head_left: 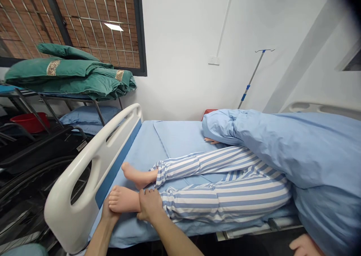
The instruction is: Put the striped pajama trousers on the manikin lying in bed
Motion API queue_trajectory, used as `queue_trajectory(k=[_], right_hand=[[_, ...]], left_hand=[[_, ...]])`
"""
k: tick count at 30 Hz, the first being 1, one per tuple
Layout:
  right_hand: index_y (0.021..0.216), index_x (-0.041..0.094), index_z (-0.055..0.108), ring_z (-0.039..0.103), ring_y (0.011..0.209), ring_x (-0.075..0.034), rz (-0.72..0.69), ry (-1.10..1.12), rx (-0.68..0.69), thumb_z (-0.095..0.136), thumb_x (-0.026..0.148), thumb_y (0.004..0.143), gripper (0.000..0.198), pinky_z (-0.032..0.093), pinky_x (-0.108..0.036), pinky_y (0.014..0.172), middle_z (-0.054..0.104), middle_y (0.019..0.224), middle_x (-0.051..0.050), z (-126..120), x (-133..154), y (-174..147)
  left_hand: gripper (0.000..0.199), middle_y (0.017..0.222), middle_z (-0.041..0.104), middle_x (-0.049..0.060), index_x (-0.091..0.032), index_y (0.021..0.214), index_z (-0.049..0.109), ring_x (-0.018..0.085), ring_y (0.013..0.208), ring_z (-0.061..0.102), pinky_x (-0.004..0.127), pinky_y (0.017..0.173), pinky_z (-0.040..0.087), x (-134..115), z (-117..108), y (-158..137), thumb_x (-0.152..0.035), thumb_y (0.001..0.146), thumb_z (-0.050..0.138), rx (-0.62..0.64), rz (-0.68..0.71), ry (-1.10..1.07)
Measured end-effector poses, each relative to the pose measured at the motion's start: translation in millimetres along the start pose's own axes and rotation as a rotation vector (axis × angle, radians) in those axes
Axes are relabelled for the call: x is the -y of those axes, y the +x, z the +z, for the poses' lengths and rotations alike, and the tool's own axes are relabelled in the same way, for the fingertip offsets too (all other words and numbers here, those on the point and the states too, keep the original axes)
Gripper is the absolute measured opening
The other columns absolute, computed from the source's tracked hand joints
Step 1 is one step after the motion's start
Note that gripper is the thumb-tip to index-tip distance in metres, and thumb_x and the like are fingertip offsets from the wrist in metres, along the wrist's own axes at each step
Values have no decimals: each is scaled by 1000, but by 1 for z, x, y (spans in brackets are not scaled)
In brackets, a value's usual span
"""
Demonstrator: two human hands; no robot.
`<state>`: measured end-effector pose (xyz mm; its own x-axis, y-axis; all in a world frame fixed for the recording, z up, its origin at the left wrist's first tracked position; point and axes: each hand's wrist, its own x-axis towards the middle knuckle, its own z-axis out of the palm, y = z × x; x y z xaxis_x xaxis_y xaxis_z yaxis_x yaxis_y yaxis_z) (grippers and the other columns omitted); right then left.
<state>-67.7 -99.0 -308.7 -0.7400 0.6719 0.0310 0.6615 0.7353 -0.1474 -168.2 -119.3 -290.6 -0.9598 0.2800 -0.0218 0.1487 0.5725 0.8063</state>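
Manikin's near foot [125, 199] lay on the bed, close to the corner where the near long edge met the foot end, toes toward the footboard [97, 160]. Right hand [150, 204] gripped it at the ankle, fingers curled over the top, just beside the trouser cuff. Left hand [108, 212] was set against the sole by the toes; its fingers were mostly hidden behind the foot, so could not tell how tightly they were bent. Far foot [138, 176] rested just beyond, bare, untouched by either hand. Striped trousers [239, 199], blue and white, covered both legs, which ran lengthwise toward the head end. Pale blue sheet [180, 135] beneath; blue quilt [282, 150] heaped over the upper body, spilling past the near edge. Beyond the far edge: drip stand [255, 73], leaning in view, and a wall socket [213, 60]. Past the foot end: wheelchair [34, 180], red basin [29, 122], folded green quilts [70, 73] beneath a barred window [98, 26].
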Motion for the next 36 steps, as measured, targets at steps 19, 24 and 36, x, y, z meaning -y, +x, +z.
queue_trajectory(k=[19,24,36], right_hand=[[96,14,41,54,80,-26,-1,9,-8,63,39,50,58,36,-38,68,55,87,-12,-7,0,-4],[97,14,39,53,82,-26,-9,8,10,63,38,52,55,34,-37,71,55,87,-12,-7,0,-6],[97,16,38,52,83,-25,-10,7,-1,62,38,55,53,33,-37,72,55,88,-12,-6,0,-10]], left_hand=[[37,76,46,9,-14,85,44,21,77,43,28,54,22,-23,22,-22,-15,81,8,-556,12,381],[34,75,46,8,-14,83,45,19,77,43,27,54,22,-24,18,-26,-16,82,11,-491,-19,321],[34,79,46,8,-14,89,44,19,76,42,29,59,24,-21,23,-28,-16,83,11,-491,3,463]])
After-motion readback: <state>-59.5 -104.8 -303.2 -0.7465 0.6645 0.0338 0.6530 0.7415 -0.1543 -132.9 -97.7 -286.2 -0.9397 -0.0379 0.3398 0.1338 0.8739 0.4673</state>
